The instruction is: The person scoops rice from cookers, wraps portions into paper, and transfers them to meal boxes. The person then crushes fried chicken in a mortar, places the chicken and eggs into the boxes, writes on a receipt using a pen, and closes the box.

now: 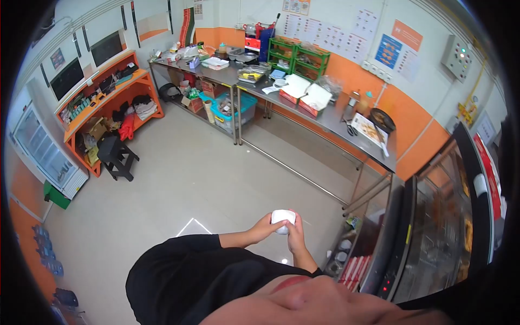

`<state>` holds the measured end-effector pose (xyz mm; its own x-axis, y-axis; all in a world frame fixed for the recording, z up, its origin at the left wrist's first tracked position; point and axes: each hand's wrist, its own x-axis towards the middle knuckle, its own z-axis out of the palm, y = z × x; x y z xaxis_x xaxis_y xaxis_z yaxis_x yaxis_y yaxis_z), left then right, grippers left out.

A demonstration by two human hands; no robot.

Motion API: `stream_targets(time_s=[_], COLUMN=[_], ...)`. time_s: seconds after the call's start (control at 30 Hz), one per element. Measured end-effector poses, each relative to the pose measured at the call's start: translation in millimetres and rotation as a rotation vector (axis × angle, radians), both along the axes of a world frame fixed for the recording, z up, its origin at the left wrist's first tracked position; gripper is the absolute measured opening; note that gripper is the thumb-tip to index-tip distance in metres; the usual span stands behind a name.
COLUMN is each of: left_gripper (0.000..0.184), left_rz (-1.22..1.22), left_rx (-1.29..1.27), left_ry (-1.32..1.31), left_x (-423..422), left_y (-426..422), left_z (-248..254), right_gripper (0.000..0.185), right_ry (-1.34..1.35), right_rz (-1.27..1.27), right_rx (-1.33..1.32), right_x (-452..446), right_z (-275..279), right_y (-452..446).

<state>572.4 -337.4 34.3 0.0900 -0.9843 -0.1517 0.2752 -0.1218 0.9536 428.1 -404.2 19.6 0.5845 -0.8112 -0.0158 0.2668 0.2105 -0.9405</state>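
Note:
A small white object [283,216] with rounded corners is held out in front of my body, above the tiled floor; its exact kind I cannot make out. My left hand [263,228] is closed on its left side, with the thumb laid over its front. On the other side my right hand [296,234] grips it too, fingers partly hidden behind it. The two hands meet at its lower edge.
Along the back wall runs a steel table [325,123] with open boxes [315,99], a pan [382,120] and green racks [310,64]. A glass display cabinet [439,227] stands at right. On the left are a black stool [115,154], an orange shelf [147,86] and a fridge [46,141].

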Motion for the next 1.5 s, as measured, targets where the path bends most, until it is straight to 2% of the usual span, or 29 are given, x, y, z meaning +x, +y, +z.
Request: stream_targets(time_s=[0.07, 0.1, 0.17, 0.2, 0.27, 0.3, 0.47, 0.53, 0.57, 0.63, 0.7, 0.77, 0.83, 0.87, 0.93, 0.97, 1.03, 1.07, 1.13, 1.2, 1.27, 1.33, 1.37, 1.43, 1.5], left_gripper=[0.064, 0.064, 0.062, 0.059, 0.057, 0.055, 0.058, 0.059, 0.063, 0.064, 0.06, 0.049, 0.043, 0.037, 0.032, 0.029, 0.027, 0.027, 0.024, 0.022, 0.019, 0.021, 0.022, 0.026, 0.03], left_rz=[0.077, 0.144, 0.201, 0.258, 0.264, 0.278, 0.189, 0.144, 0.246, 0.327, 0.461, 0.563, 0.59, 0.605, 0.592, 0.567, 0.455, 0.434, 0.307, 0.214, 0.14, 0.027, -0.021, 0.018, 0.002], left_rx=[0.016, 0.02, 0.007, -0.021, -0.049, -0.079, -0.053, 0.069, 0.101, 0.165, 0.232, 0.25, 0.267, 0.32, 0.37, 0.366, 0.332, 0.344, 0.178, 0.197, 0.004, -0.046, -0.09, -0.203, -0.266], left_ry=[0.027, 0.06, 0.085, 0.109, 0.101, 0.094, -0.037, -0.577, -0.561, -0.546, -0.504, -0.409, -0.35, -0.318, -0.284, -0.314, -0.438, -0.417, -0.417, -0.427, -0.486, -0.619, -0.722, -0.69, -0.81], left_x=[34.5, 48.5, 70.6, 82.2, 108.4, 123.4, 227.9, 269.5, 286.1, 328.1, 378.3, 429.6, 481.3, 507.4, 553.9, 579.4, 630.9, 648.3, 681.4, 706.3, 721.5, 735.4, 740.7, 749.8, 772.8], left_y=[-31.3, -49.5, -90.5, -114.0, -166.0, -190.1, -308.5, -340.9, -353.6, -377.0, -391.5, -400.7, -412.4, -421.2, -448.3, -466.5, -505.4, -525.4, -581.2, -635.7, -686.1, -734.6, -760.2, -814.0, -882.5], left_z=[9.5, 11.6, 19.5, 20.7, 16.5, 12.4, -11.8, -4.5, -16.0, -22.9, -36.4, -50.8, -60.6, -65.2, -78.0, -86.2, -99.4, -95.2, -69.3, -44.1, -27.1, -6.7, -0.1, 1.2, -11.3], right_gripper=[0.034, 0.034, 0.024, 0.024, 0.025, 0.026, 0.034, 0.041, 0.041, 0.054, 0.055, 0.05, 0.044, 0.041, 0.043, 0.043, 0.044, 0.044, 0.041, 0.037, 0.034, 0.027, 0.022, 0.022, 0.024], right_ry=[-0.006, -0.007, 0.112, 0.114, 0.309, 0.298, 0.305, 0.346, 0.357, 0.433, 0.488, 0.652, 0.668, 0.646, 0.797, 0.816, 1.076, 1.108, 1.235, 1.247, 1.254, 1.461, 1.43, 1.384, 1.258], right_rz=[-0.007, -0.004, -0.134, -0.138, -0.272, -0.323, -0.113, 0.261, 0.262, 0.323, 0.15, -0.33, -0.492, -0.574, -0.432, -0.454, -0.194, -0.187, -0.069, -0.09, -0.11, -0.228, -0.318, -0.312, -0.344], right_rx=[0.013, 0.026, -0.143, -0.133, -0.366, -0.394, -0.271, 0.232, 0.253, 0.26, 0.002, -0.829, -0.957, -1.135, -1.18, -1.176, -0.99, -0.979, -0.857, -0.776, -0.685, -0.738, -0.843, -0.835, -0.904], right_x=[45.1, 65.8, 106.4, 124.4, 158.8, 178.5, 270.7, 304.1, 318.3, 355.8, 400.4, 443.5, 478.2, 493.5, 516.0, 525.6, 540.5, 542.3, 540.4, 539.4, 546.0, 554.2, 552.8, 547.1, 550.7], right_z=[5.5, 6.6, 19.1, 22.8, 35.3, 43.8, 0.8, 11.4, 13.8, 16.6, 2.4, 1.5, 30.3, 26.4, 18.8, 9.7, -14.7, -29.1, -48.2, -55.5, -50.2, -35.2, -35.8, -22.5, 8.6], right_y=[-38.3, -58.6, -102.6, -126.3, -176.6, -198.9, -366.9, -427.9, -455.6, -518.5, -589.0, -656.4, -702.3, -730.6, -774.1, -793.8, -815.6, -820.8, -832.6, -832.4, -827.6, -812.4, -805.4, -790.1, -773.7])
